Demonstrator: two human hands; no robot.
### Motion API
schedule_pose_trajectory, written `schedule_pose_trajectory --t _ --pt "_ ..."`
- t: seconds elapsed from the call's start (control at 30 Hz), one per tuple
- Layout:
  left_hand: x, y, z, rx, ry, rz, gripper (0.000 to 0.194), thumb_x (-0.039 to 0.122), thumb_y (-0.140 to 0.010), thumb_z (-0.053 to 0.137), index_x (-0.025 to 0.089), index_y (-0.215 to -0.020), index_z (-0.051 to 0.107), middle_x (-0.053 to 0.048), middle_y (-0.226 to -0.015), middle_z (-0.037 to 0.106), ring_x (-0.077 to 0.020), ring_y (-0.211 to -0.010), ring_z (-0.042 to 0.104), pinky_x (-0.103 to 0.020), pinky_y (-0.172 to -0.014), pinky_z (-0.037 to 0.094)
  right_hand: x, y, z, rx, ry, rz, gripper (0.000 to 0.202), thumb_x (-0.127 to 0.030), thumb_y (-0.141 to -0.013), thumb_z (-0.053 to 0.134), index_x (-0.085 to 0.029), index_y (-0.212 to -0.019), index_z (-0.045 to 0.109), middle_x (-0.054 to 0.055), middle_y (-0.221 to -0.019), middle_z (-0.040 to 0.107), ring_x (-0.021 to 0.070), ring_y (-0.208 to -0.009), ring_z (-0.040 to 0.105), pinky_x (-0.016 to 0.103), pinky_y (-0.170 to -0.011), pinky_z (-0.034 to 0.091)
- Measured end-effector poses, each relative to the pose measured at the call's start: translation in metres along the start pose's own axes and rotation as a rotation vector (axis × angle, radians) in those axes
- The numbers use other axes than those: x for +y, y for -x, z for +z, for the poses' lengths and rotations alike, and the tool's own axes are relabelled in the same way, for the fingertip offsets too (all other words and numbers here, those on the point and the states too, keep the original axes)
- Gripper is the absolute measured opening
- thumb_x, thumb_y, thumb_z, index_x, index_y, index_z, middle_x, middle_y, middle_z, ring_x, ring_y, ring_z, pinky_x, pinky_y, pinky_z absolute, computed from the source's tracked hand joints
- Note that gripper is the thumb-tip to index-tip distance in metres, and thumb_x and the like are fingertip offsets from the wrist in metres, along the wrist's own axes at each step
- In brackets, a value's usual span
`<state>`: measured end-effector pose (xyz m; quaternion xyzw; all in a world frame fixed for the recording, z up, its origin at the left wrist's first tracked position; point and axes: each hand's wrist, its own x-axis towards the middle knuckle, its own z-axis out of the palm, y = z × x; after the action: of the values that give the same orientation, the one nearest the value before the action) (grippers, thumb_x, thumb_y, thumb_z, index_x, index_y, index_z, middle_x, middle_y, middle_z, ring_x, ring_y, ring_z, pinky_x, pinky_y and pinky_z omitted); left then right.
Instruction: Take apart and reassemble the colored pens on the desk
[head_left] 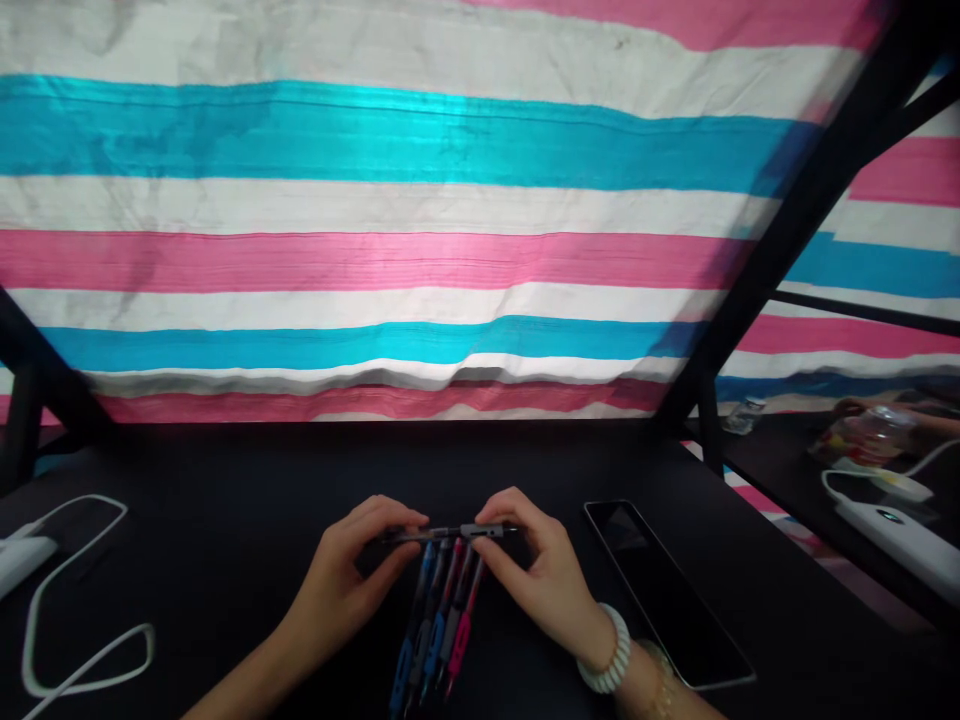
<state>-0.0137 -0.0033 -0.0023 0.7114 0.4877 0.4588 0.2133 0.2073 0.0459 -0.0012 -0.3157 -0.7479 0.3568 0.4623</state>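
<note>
Grey pen [482, 531] clamped at both ends

Your left hand [360, 562] has its grip closed on the left part of the pen, thumb below and fingers above. Your right hand [536, 555] pinches the grey part in the same way, so both grips are together on it. The pen lies level between your hands, across the far ends of the row below; whether it is in one piece or parted in the middle, you cannot tell here.

Below it, five pens [433, 640] in blue, grey and pink lie side by side on the black worktop [225, 530], their clips toward you. Your right wrist wears a white coil [621, 645] and a gold bracelet [664, 675].

To your right, just beside that wrist, a phone [667, 595] lies slanted, its screen dark. Far to your left are a white block [22, 562] and a looped cable [95, 497].

Further out, black posts [791, 220] stand before a striped sheet [375, 260]. At the right, a second worktop [795, 470] carries another block [900, 535] and a blurred clear container [877, 432], near another person's arm [934, 425].
</note>
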Motion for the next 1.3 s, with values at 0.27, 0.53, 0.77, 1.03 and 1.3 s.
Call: schedule_pose_trajectory --t 0.27,0.53,0.77,1.03,1.3 --pt "-0.0005 0.0012 0.0021 -0.011 -0.004 0.041 0.011 0.021 -0.086 0.063 0.023 -0.094 0.071 -0.005 -0.089 0.068 -0.0187 -0.082 0.065 -0.031 -0.074 0.053 0.003 0.0033 0.0017 -0.016 0.101 -0.069 0.006 -0.016 -0.085 0.064 -0.022 -0.086 0.064 0.004 -0.088 0.062 0.0196 -0.084 0.06 0.031 -0.076 0.048" --pt "-0.0039 0.0037 0.0064 0.01 -0.07 0.072 0.011 0.022 -0.086 0.064 0.024 -0.094 0.071 -0.002 -0.081 0.066 -0.0164 -0.074 0.064 -0.028 -0.067 0.051 0.0028 0.006 0.0021 -0.109 0.262 -0.021 0.019 -0.03 -0.096 0.05 -0.02 -0.085 0.062 0.002 -0.073 0.058 0.0178 -0.07 0.055 0.03 -0.066 0.042" --pt "-0.0031 0.0025 0.0034 0.062 -0.035 0.033 0.01 0.02 -0.085 0.064 0.023 -0.092 0.071 -0.002 -0.083 0.066 -0.0164 -0.076 0.064 -0.028 -0.068 0.051 0.0067 0.0088 0.003 -0.126 0.281 -0.034 0.008 -0.016 -0.094 0.045 -0.021 -0.098 0.049 0.003 -0.085 0.058 0.017 -0.073 0.055 0.029 -0.068 0.042" --pt "-0.0031 0.0005 0.0037 0.069 -0.035 0.007 0.01 0.021 -0.085 0.065 0.023 -0.092 0.071 -0.002 -0.082 0.066 -0.0169 -0.076 0.064 -0.028 -0.068 0.05 0.0062 0.0072 0.0012 -0.152 0.32 -0.031 0.018 -0.024 -0.095 0.05 -0.022 -0.112 0.052 0.001 -0.079 0.058 0.0176 -0.07 0.055 0.03 -0.068 0.043" --pt "-0.0021 0.0024 0.0012 0.068 -0.02 0.027 0.01 0.019 -0.085 0.063 0.023 -0.091 0.07 -0.002 -0.082 0.065 -0.0168 -0.076 0.063 -0.029 -0.068 0.049 0.0086 0.0066 0.0001 -0.157 0.371 -0.065 0.015 -0.027 -0.098 0.046 -0.022 -0.088 0.056 0.001 -0.072 0.056 0.0184 -0.07 0.053 0.031 -0.067 0.04"
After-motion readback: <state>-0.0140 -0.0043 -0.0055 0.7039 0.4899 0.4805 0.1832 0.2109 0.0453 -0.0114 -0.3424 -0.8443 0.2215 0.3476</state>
